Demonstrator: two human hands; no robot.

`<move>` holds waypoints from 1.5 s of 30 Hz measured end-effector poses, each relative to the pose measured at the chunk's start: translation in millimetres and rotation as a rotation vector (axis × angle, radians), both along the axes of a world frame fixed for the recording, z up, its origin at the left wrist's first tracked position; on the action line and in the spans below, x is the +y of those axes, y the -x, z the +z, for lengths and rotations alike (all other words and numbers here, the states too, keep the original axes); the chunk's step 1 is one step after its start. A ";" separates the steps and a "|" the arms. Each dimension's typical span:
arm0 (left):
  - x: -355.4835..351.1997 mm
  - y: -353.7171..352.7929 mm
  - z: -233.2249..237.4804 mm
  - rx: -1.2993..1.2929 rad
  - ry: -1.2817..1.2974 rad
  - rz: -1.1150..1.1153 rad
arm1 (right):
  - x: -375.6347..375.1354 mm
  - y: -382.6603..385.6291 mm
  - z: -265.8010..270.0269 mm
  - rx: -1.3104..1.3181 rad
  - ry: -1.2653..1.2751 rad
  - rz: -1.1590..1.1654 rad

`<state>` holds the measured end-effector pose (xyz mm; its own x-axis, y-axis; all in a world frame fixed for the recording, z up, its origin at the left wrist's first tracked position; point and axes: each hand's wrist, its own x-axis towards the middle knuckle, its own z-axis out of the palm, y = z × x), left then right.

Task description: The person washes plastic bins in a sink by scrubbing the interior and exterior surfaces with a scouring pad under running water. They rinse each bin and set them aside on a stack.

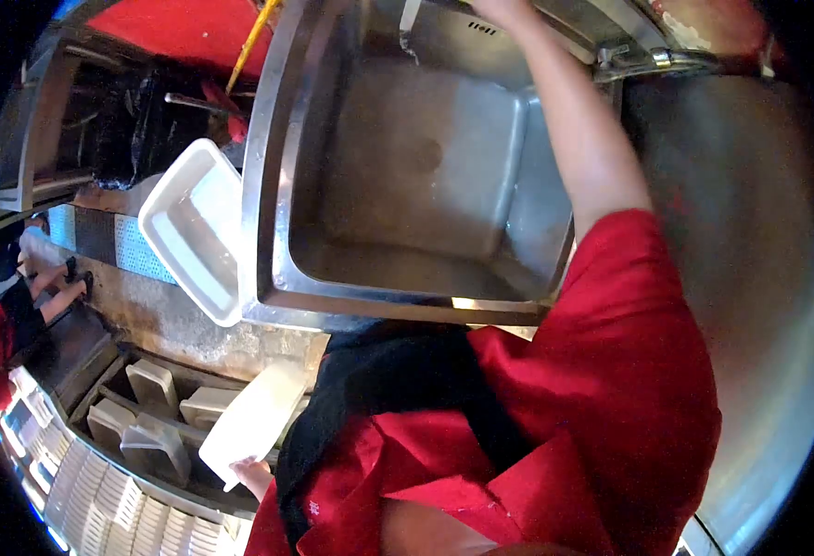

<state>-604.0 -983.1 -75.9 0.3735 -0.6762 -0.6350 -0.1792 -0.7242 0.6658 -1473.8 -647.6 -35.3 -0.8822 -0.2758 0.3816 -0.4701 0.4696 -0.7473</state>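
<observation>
The fingers of the left hand (255, 476) are clamped on the lower end of a white tub (257, 419), held low beside the hip, above a crate of grey tubs (152, 417). The right hand (498, 9) reaches to the back rim of the steel sink (277, 139). Its fingers are cut off by the frame edge, so I cannot tell whether they are apart or together. A white tray (194, 227) leans against the sink's left rim. The steel desk (750, 232) lies to the right.
</observation>
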 end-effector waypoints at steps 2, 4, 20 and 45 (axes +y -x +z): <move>-5.8 -1.9 2.1 -0.019 0.002 -0.019 | 49.3 -69.5 -64.7 -0.208 -0.498 -0.053; -12.0 0.5 5.0 -0.031 0.021 -0.044 | 119.6 -114.3 -181.2 -0.598 -0.705 0.017; -42.9 241.6 91.1 -0.217 0.565 -0.130 | 20.7 -190.0 -220.5 -1.036 -0.610 0.491; -62.5 304.7 -145.1 -0.283 0.788 -2.152 | -333.1 -238.3 -237.6 -1.219 -0.524 0.812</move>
<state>-908.7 -1045.6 -221.1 -0.9724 -0.0746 -0.2211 -0.1700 0.8756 0.4522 -1235.5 -980.7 -273.0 -0.1294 -0.6846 -0.7174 0.0293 0.7205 -0.6928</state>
